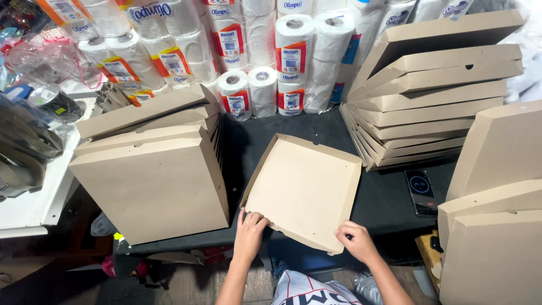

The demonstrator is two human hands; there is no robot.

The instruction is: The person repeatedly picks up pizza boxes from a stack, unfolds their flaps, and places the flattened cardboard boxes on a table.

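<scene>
I am pinching both hands, left grip (250, 225) and right grip (351, 236), onto the flat brown cardboard box tray's (304, 189) near edge, probably creasing it evenly.

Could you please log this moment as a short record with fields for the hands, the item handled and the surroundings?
left hand: fingers on the near left corner of the open cardboard box
right hand: gripping its near right corner
box state: unfolded tray, side walls partly raised, lying on the dark table
left stack: folded boxes
right stack: fanned boxes
behind: paper rolls
also: phone
</scene>
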